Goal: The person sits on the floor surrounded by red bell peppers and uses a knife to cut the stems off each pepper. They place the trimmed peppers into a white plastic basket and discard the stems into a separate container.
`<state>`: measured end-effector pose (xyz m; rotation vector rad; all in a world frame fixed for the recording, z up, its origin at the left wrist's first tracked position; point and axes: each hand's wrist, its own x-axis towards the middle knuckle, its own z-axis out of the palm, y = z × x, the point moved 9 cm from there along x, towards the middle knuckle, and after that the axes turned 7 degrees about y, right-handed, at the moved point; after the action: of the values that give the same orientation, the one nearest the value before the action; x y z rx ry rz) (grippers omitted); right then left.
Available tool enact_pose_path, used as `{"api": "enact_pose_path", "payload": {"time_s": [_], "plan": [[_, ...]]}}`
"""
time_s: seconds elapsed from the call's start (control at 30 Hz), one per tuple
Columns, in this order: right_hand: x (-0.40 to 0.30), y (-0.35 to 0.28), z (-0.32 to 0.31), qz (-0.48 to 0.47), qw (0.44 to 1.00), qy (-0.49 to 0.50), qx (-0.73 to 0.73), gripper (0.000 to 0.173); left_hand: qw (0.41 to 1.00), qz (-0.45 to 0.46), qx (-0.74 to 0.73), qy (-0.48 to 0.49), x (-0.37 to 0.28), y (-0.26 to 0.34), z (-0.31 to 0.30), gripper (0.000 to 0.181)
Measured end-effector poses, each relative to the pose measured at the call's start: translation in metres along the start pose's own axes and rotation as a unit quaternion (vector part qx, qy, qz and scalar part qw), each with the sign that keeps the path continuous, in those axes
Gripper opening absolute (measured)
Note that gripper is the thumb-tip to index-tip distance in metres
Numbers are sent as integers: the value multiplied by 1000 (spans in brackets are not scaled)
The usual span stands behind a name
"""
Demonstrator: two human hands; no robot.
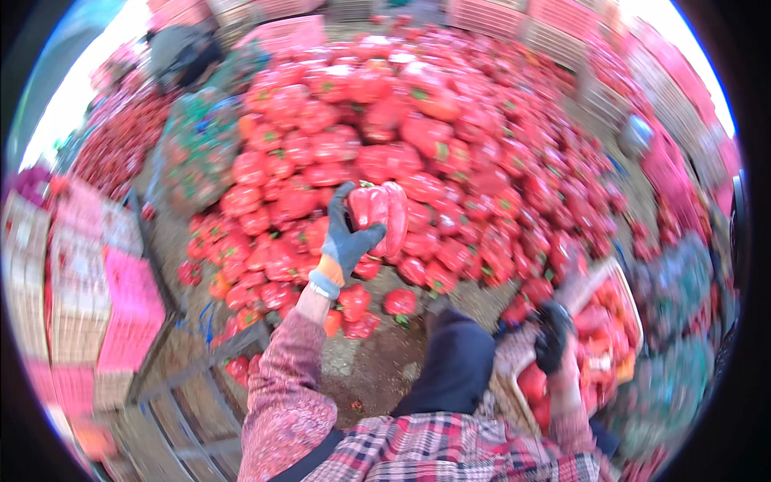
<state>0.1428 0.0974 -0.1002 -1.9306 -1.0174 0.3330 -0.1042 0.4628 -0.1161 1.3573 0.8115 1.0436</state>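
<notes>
My left hand (352, 232), in a grey-dipped work glove with an orange cuff, grips a large red bell pepper (385, 217). The fingers and thumb wrap its left side, in front of a big heap of red bell peppers (391, 120). Down at the right, my right hand (553, 337) wears a dark glove and is at the left side of a pale plastic crate (633, 313) filled with red peppers (602, 337). Blur hides its fingers, so I cannot tell whether it holds anything.
Stacked pink crates (132, 310) and cream crates (78, 301) stand at the left, beside a wooden pallet (199, 416). Green mesh sacks (202, 144) flank the heap. A bent-over person (181, 54) is at upper left. Loose peppers (399, 301) lie near my knee.
</notes>
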Motion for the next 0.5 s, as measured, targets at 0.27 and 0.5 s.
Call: {"api": "enact_pose_path", "payload": {"time_s": [0.27,0.5], "plan": [[-29,-71,-17,22,906,18,422,61,865,479,68,-137,-188,189,203,100],[-89,-40,-87,77,831,46,550,69,929,104,-125,-332,-267,162,270,56]]}}
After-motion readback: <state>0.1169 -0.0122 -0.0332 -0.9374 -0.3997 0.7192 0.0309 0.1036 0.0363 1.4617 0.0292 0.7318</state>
